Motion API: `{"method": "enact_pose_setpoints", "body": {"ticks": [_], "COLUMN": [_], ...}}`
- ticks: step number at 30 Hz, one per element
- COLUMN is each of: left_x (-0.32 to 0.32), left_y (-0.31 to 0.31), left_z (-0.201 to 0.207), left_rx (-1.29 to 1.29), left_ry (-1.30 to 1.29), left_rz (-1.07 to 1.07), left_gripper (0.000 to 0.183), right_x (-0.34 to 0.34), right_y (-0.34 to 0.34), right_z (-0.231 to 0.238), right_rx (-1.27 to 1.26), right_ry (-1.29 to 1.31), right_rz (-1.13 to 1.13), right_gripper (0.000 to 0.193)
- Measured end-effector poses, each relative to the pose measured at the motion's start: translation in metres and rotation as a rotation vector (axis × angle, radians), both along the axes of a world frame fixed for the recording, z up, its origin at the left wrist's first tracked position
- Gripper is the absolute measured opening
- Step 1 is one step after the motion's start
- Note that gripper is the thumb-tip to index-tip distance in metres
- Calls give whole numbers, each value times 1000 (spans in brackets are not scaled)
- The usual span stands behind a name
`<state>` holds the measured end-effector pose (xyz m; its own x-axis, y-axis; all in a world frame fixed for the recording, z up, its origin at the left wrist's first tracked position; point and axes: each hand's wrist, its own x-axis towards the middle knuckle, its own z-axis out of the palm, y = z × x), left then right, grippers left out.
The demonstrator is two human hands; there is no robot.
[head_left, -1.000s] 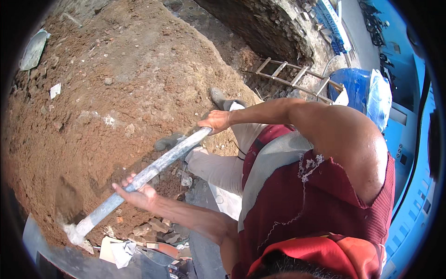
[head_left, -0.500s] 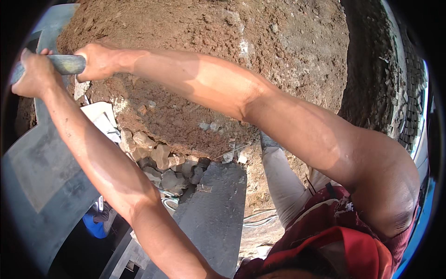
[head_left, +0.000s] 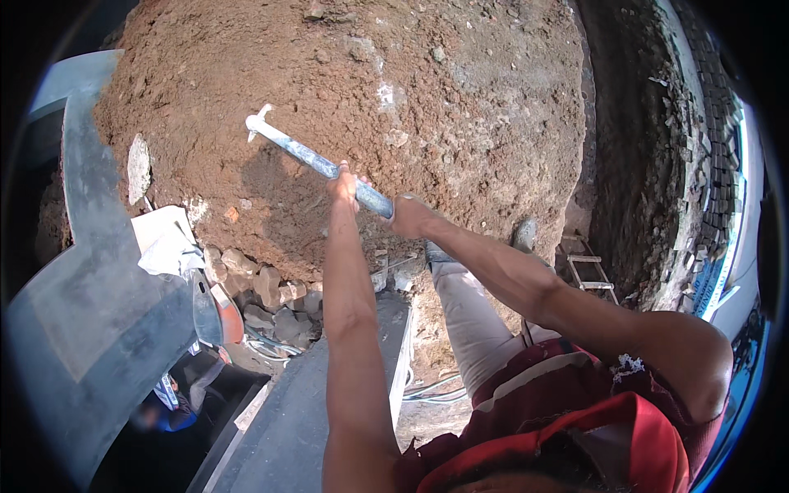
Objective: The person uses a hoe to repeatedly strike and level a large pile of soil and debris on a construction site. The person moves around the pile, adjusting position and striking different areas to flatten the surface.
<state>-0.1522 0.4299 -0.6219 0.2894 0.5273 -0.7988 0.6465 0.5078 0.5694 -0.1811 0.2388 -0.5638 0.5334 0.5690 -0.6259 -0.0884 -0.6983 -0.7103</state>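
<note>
A long-handled pickaxe (head_left: 308, 156) with a worn blue-grey handle and a pale, narrow head slants over the brown earth (head_left: 460, 107). My left hand (head_left: 343, 186) is wrapped round the handle about midway along. Closer to me, my right hand (head_left: 409, 216) grips the handle's near end. The pickaxe head (head_left: 258, 123) points to the far left, above or against the soil; I cannot tell whether it touches. A dark shadow falls on the earth below the handle.
Rough stones (head_left: 283, 300) line the soil's near edge. Left lie a white sheet (head_left: 170, 246) and a grey concrete ledge (head_left: 82, 304). Lower down at the left is another person (head_left: 177, 411) in blue. A ladder (head_left: 588, 267) stands by the trench at the right.
Both hands have swung from the far left toward the middle, still on the handle. The pickaxe head has come into view over the soil.
</note>
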Motion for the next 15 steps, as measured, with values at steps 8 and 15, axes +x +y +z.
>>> {"method": "enact_pose_setpoints", "body": {"ticks": [8, 15], "left_x": [-84, -233], "left_y": [-234, -552], "left_z": [-79, -56], "left_rx": [-668, -1085], "left_ry": [-303, 132], "left_rz": [193, 73], "left_gripper": [32, 40], "right_x": [-155, -329], "right_y": [-423, -692], "right_z": [60, 161], "right_rx": [-340, -794], "right_ry": [76, 138], "right_rz": [-46, -227], "right_gripper": [49, 36]}}
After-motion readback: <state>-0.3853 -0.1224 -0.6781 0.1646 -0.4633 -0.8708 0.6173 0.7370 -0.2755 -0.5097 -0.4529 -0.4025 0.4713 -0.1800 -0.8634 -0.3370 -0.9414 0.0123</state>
